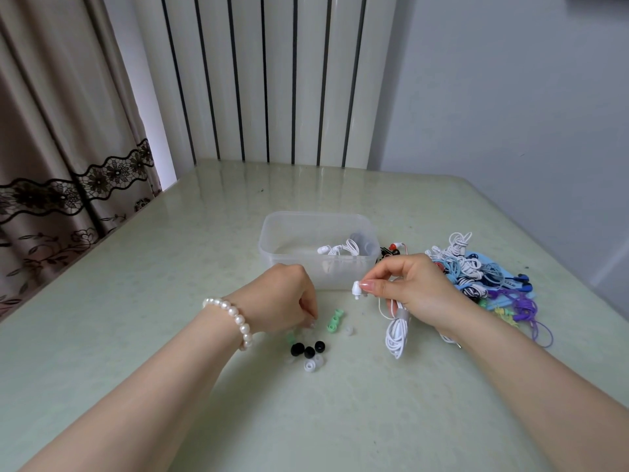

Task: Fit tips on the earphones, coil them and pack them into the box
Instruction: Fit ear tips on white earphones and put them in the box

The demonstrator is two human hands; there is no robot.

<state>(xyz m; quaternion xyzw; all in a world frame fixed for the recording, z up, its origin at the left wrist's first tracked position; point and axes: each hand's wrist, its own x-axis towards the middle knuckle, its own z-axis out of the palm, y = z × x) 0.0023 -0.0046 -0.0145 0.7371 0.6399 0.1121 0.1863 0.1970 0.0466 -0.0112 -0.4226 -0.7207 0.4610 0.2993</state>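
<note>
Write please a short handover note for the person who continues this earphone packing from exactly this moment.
Left hand: fingertips down among the loose ear tips on the table, picking one; whether it already grips a tip cannot be seen.
Right hand: pinches a white earbud with no tip on it; its bundled white cable hangs from the same hand.
Clear plastic box: one coiled white earphone set inside.
Pile of coloured earphones lies right of the box.
Done: one set packed.
Left: tip the held set, coil, pack; then the pile.
</note>
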